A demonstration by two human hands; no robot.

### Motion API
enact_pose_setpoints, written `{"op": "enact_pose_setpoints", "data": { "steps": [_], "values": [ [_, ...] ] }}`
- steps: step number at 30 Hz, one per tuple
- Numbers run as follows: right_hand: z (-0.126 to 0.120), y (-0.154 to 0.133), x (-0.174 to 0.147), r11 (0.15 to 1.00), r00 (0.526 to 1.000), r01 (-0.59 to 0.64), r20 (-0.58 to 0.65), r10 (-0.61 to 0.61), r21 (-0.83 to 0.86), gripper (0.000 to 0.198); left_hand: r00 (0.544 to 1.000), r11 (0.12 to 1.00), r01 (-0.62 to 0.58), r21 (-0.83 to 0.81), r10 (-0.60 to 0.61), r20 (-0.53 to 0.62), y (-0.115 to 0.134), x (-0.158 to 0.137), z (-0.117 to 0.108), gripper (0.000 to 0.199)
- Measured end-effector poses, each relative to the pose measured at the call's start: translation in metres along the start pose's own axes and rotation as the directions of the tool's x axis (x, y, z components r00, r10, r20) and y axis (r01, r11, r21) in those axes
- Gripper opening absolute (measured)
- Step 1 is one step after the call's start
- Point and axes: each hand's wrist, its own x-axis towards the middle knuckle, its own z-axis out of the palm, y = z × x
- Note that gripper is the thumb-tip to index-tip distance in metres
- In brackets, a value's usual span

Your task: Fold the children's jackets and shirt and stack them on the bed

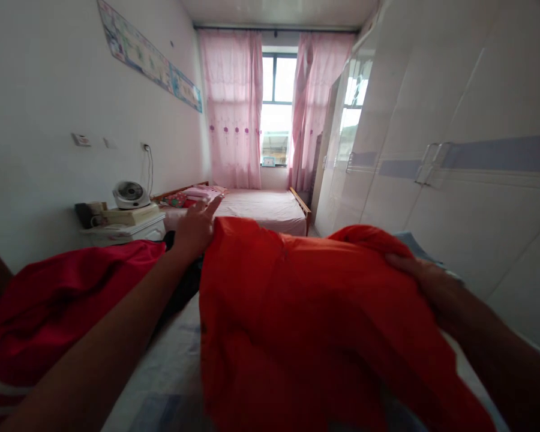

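Observation:
A bright orange garment (292, 300) hangs spread out in front of me, with a sleeve-like part falling towards the lower right. My left hand (195, 228) is closed at its upper left corner, one finger stretched out past the edge. On the other side, my right hand (425, 279) grips the upper right part, where the fabric bunches up; most of its fingers are hidden. Below the garment lies a pale bedspread with blue-grey patches (162, 372). To the left, beside my left forearm, rests a dark pink garment with white stripes (72, 288).
Black cloth (180, 294) lies beside the dark pink garment. Blue-grey cloth (416, 246) shows behind my right hand. A small fan (131, 194) stands on boxes on a white bedside cabinet (130, 230). Beyond is a second bed (265, 207); a white wardrobe (400, 120) lines the right side.

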Motion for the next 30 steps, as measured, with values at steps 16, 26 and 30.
{"op": "enact_pose_setpoints", "data": {
  "steps": [16, 26, 30],
  "values": [
    [0.057, 0.071, 0.070, 0.782, 0.936, 0.352, 0.196, -0.292, -0.514, 0.034, 0.794, 0.830, 0.501, -0.245, -0.329, 0.510, 0.012, -0.095, 0.090, 0.073],
    [0.112, 0.094, 0.090, 0.717, 0.853, 0.432, 0.505, -0.129, -0.547, 0.006, 0.787, 0.850, 0.427, -0.309, -0.181, 0.589, 0.022, -0.069, 0.098, 0.021],
    [0.108, 0.074, 0.079, 0.666, 0.886, 0.451, 0.387, -0.255, -0.594, 0.014, 0.856, 0.850, 0.343, -0.399, -0.107, 0.507, 0.016, -0.041, 0.082, 0.020]
  ]
}}
